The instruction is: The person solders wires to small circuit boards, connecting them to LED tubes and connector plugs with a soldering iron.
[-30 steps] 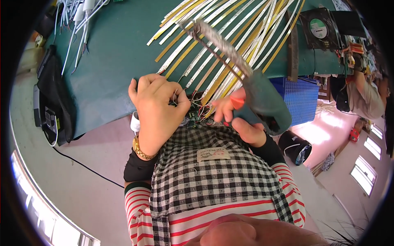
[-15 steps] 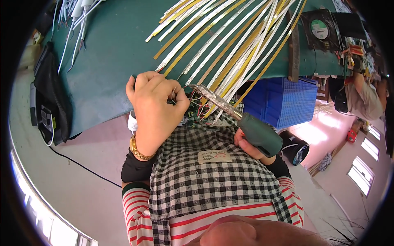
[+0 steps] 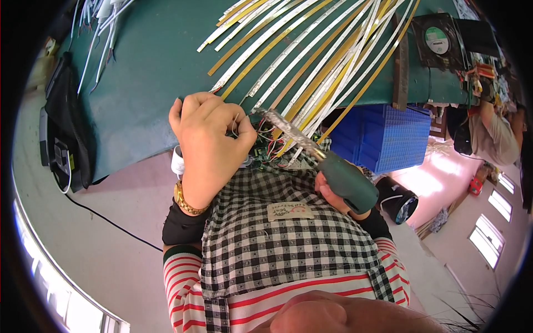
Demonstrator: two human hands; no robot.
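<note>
My left hand is closed in a pinch at the near edge of the green table. A thin wire shows between its thumb and fingers. In my right hand is a soldering iron with a dark green handle and a worn metal shaft. Its tip points up and left, close to my left fingertips and the near end of a white strip. A fan of narrow white and yellow-brown LED strips spreads over the table. Red and white wires and small green circuit boards lie between my hands, partly hidden.
On the green table, white cables lie at far left and a square black fan at far right. A blue crate stands right of the strips. Beyond it, a person is at the right. A black bag hangs at the left edge.
The soldering iron has shifted slightly left, its tip a little farther from me. My left hand keeps nearly the same place and pinch.
</note>
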